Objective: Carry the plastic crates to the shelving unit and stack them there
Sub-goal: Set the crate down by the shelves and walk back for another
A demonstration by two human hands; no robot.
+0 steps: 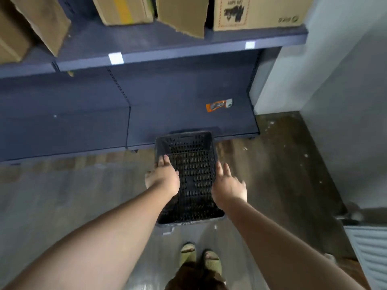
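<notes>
Boxes (123, 9) up top cut off, black holey crate (192, 164) blurry, left hand (162, 176) flat on its rim, right hand (229, 184) loose alongside, gripping nothing.

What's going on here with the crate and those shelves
A person stands facing a dark blue shelving unit, with a black plastic crate between both hands. The left hand rests on its left rim; the right hand is open at its right side. The crate's far end is at the bottom shelf's edge.
</notes>
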